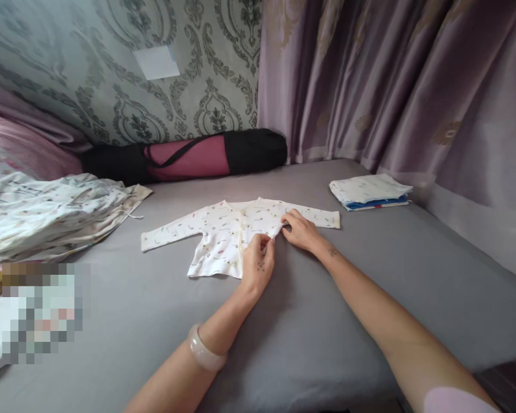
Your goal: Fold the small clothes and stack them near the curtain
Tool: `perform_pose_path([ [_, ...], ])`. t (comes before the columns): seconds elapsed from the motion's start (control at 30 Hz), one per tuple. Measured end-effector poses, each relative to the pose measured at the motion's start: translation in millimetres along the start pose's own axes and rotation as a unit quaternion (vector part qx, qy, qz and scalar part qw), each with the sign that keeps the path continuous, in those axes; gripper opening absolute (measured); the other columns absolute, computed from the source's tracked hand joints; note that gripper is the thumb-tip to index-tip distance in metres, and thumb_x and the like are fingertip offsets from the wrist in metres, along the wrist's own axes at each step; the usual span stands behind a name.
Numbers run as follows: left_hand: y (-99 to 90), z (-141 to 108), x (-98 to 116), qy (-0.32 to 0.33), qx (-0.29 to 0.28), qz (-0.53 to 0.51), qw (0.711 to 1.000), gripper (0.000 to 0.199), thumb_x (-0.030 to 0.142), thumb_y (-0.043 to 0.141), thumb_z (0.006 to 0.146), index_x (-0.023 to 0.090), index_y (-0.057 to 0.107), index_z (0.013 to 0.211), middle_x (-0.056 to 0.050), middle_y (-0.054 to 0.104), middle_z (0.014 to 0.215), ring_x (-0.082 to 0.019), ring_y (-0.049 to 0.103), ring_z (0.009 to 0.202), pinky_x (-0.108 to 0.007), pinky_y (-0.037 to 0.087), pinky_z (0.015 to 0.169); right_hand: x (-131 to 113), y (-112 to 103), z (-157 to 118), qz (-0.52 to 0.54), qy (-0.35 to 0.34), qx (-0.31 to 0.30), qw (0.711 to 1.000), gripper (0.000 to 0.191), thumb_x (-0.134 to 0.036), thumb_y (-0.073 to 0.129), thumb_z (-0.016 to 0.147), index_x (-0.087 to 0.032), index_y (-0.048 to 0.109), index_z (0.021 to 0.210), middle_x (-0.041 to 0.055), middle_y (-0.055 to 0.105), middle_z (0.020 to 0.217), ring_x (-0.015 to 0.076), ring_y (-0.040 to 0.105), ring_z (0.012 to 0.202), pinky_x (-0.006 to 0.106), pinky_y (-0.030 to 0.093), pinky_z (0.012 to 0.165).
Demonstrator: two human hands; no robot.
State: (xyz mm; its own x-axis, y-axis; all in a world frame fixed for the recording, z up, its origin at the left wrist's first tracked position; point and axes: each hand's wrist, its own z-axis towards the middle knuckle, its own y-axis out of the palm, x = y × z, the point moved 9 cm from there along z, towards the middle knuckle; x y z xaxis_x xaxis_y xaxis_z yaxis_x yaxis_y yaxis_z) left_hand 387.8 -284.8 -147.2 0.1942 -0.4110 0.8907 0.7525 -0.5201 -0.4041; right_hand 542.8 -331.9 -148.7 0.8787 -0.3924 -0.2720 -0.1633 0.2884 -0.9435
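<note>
A small white baby shirt with a scattered print and cream cuffs lies front up on the grey bed sheet, both sleeves stretched out sideways. My left hand pinches the shirt near the front placket, its fingers closed on the cloth. Just to the right, my right hand grips the shirt's side below the armpit. Between the two hands the lower right part of the shirt is gathered up, and some of it is hidden behind my left hand. A pale bangle circles my left wrist.
Several printed clothes lie heaped on the left. A folded stack of clothes rests at the right by the curtain. Along the patterned wall lies a long black and maroon bag. A blurred patch covers something at the lower left.
</note>
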Motion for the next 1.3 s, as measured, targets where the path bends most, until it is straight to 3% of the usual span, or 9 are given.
perform_pose_path([
  [0.23,18.4,-10.0,0.3,0.020,-0.071,0.086,0.994,0.019,0.025,0.053,0.086,0.022,0.055,0.105,-0.005,0.065,0.089,-0.019,0.062,0.081,-0.032,0.047,0.073,-6.8,-3.9,-1.9,-0.080,-0.045,0.023,0.996,0.030,-0.018,0.036,0.096,-0.021,0.064,0.108,0.0091,0.061,0.111,0.0214,0.054,0.104,0.030,0.039,0.086],
  [0.43,41.0,-22.3,11.1,0.098,-0.176,0.194,0.960,0.012,0.017,0.050,0.086,0.022,0.060,0.093,-0.005,0.062,0.088,-0.018,0.060,0.075,-0.029,0.045,0.068,-4.1,1.5,3.0,-0.113,-0.087,0.000,0.990,0.033,-0.017,0.038,0.097,-0.024,0.067,0.110,0.0089,0.060,0.117,0.0232,0.049,0.107,0.035,0.034,0.090],
  [0.63,51.2,-29.7,24.2,0.155,-0.213,0.268,0.927,0.013,0.019,0.049,0.089,0.020,0.062,0.091,-0.009,0.062,0.091,-0.023,0.059,0.084,-0.036,0.047,0.076,2.3,5.3,6.2,-0.115,-0.086,-0.005,0.990,0.032,-0.017,0.041,0.096,-0.026,0.070,0.107,0.0072,0.061,0.114,0.0222,0.048,0.105,0.032,0.035,0.088],
  [0.73,52.5,-33.2,32.9,0.200,-0.194,0.258,0.925,0.010,0.018,0.050,0.088,0.020,0.059,0.089,-0.011,0.061,0.105,-0.025,0.057,0.099,-0.041,0.048,0.085,4.9,4.5,7.0,-0.106,-0.075,-0.002,0.991,0.032,-0.017,0.041,0.096,-0.025,0.071,0.107,0.0071,0.062,0.113,0.0224,0.049,0.105,0.032,0.036,0.088],
  [0.87,61.6,-42.3,36.8,0.236,-0.231,0.197,0.923,0.019,0.015,0.040,0.093,0.019,0.055,0.103,-0.009,0.063,0.110,-0.022,0.056,0.109,-0.038,0.048,0.095,1.5,1.4,5.6,-0.102,-0.072,-0.004,0.992,0.036,-0.015,0.038,0.095,-0.021,0.070,0.109,0.0095,0.063,0.116,0.0244,0.052,0.106,0.035,0.039,0.090],
  [1.03,73.0,-59.8,46.4,0.301,-0.278,0.180,0.894,0.042,0.036,0.045,0.095,0.012,0.043,0.130,-0.019,0.052,0.136,-0.028,0.042,0.133,-0.044,0.035,0.112,-23.2,-2.3,5.2,-0.027,-0.073,0.023,0.997,0.047,-0.011,0.029,0.093,-0.012,0.055,0.133,0.0140,0.053,0.138,0.0243,0.045,0.127,0.038,0.035,0.106],
  [1.17,78.1,-77.8,61.6,0.383,-0.339,0.143,0.847,0.045,0.043,0.047,0.095,0.009,0.051,0.123,-0.019,0.057,0.130,-0.027,0.048,0.128,-0.038,0.035,0.112,-50.3,26.1,1.3,0.078,-0.098,-0.072,0.990,0.054,-0.031,0.027,0.098,-0.009,0.037,0.145,0.0137,0.037,0.152,0.0211,0.032,0.141,0.037,0.028,0.115],
  [1.3,66.9,-83.4,72.8,0.415,-0.393,0.112,0.813,0.038,0.038,0.050,0.094,0.009,0.057,0.118,-0.016,0.066,0.116,-0.025,0.057,0.117,-0.033,0.040,0.106,-58.9,52.9,-9.5,0.050,-0.105,-0.147,0.982,0.064,-0.045,0.024,0.098,-0.008,0.030,0.150,0.0142,0.023,0.157,0.0243,0.016,0.146,0.043,0.019,0.119],
])
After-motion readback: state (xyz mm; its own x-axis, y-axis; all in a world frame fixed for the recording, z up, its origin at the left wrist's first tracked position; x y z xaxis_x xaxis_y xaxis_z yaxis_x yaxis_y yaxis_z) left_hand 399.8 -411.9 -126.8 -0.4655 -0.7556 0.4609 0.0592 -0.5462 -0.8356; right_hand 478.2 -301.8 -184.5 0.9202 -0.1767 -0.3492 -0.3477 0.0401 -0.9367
